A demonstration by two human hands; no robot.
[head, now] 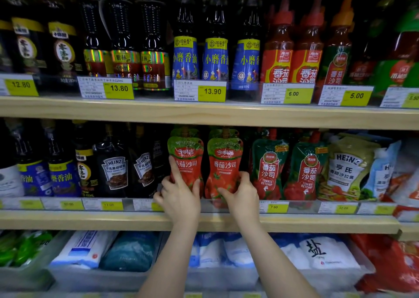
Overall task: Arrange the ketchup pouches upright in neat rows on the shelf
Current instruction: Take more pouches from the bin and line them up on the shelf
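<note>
Shelf (204, 223): left hand (179, 198), right hand (242, 195) each gripping upright 番茄沙司 pouch (184, 159), (224, 161); Heinz bottles (114, 168) left.

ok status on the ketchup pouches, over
Left hand grips left pouch, right hand grips right pouch. Both upright, side by side. Nothing in the way.

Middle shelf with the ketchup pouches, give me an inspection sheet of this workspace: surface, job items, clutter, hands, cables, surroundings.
Surface: wooden middle shelf with price tags along its front rail.
Job's things: two red ketchup pouches, left red pouch and right red pouch, upright side by side; two green-topped ketchup pouches upright to their right.
Clutter: Heinz salad dressing pouches leaning at the right.
Hands: left hand grips the left red pouch; right hand grips the right red pouch.
Cables: nothing seen.
Surroundings: sesame oil bottles above, salt bags below.
</note>
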